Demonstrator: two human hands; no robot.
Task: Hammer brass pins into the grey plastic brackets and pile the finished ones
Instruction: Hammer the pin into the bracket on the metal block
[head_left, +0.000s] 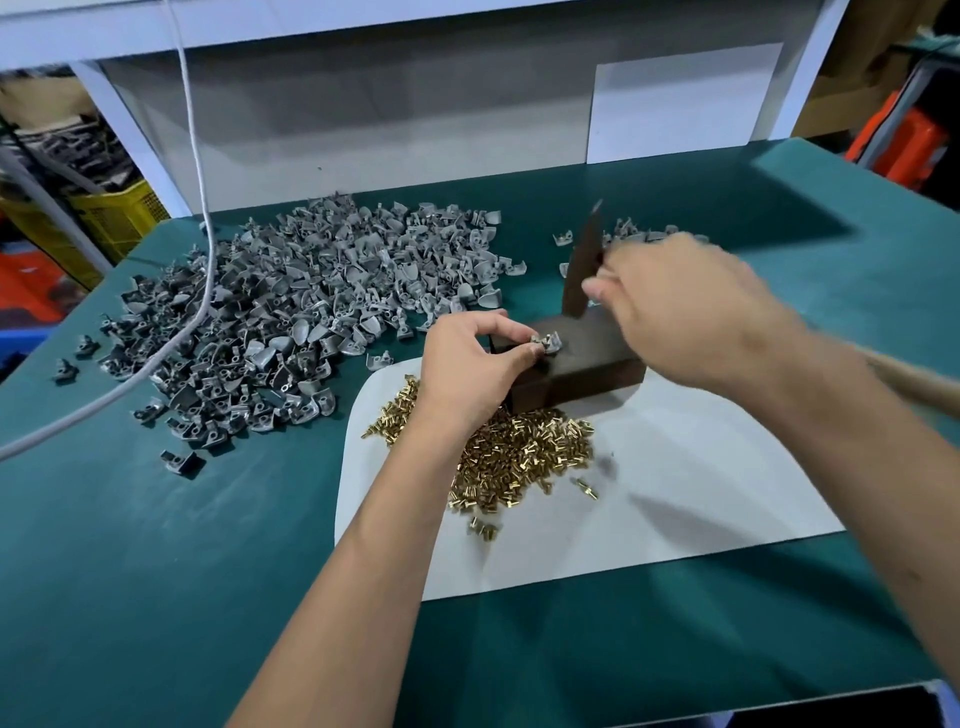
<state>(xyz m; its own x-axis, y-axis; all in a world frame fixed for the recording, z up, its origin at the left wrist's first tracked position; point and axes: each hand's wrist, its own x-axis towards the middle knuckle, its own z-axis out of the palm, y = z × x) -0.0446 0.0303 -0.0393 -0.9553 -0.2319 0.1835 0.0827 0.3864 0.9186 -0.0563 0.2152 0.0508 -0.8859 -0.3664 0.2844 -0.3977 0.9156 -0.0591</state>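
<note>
My left hand pinches a grey plastic bracket against the top of a dark metal block. My right hand, blurred by motion, grips a hammer; its dark head stands raised just above and behind the block, and its wooden handle runs off to the right. A heap of brass pins lies on a white sheet in front of the block. A big heap of grey brackets covers the table to the left. A small pile of brackets sits behind my right hand.
The work surface is a green mat. A white cable hangs down over the bracket heap and trails off left. A white panel stands at the back. Yellow and orange crates sit beyond the table edges.
</note>
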